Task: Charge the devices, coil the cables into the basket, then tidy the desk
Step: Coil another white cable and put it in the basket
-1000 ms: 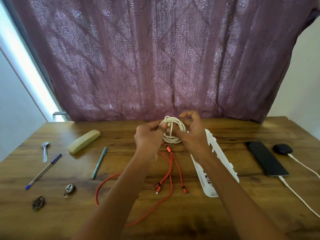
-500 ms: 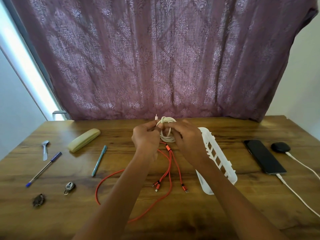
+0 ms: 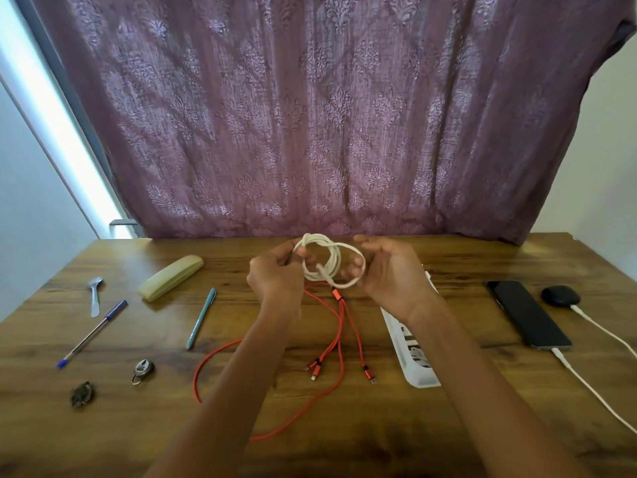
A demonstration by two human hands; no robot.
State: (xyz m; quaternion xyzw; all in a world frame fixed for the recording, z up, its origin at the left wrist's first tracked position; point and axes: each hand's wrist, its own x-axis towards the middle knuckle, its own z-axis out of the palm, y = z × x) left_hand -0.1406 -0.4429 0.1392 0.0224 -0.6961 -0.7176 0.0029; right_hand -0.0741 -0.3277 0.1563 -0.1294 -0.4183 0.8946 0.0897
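The white cable [image 3: 335,262] is wound into a loose coil and held above the middle of the table [image 3: 103,426], toward its far edge. The left hand [image 3: 275,274] pinches the coil's left side with curled fingers; the right hand [image 3: 393,274] curls its fingers round the right side. Beneath it the red cable [image 3: 339,315] sprawls on the wood. The white basket [image 3: 418,377] lies just right of that, partly under the right forearm. Farther right, a white lead [image 3: 586,381] meets the phone [image 3: 529,313].
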